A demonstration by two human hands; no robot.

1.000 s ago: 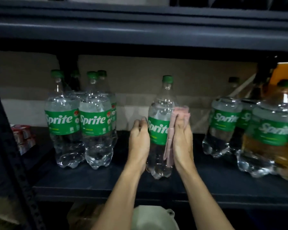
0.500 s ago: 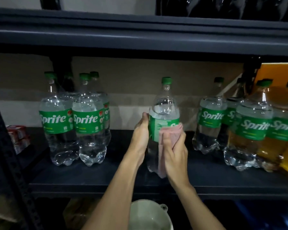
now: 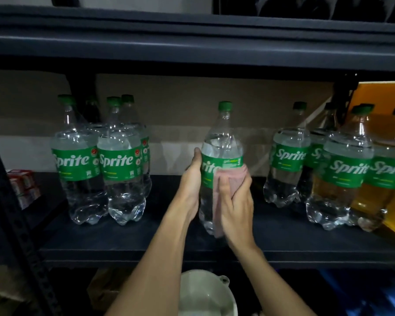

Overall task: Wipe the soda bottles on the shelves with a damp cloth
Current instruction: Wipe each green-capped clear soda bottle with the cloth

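1. The bottle point(image 3: 222, 142) is standing upright on the shelf point(image 3: 146, 245).
2. The left grip point(image 3: 191, 179) is holding its left side.
3. The right grip point(image 3: 236, 199) is pressing the cloth point(image 3: 232, 175) against its front.

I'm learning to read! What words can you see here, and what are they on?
"Sprite": labels on left front bottles and right bottles.
"Spri": far-right bottle, cut off by the picture edge.
"rite": held bottle, start hidden beside left hand; right hand presses cloth there.
Small print and red packs: too blurred.
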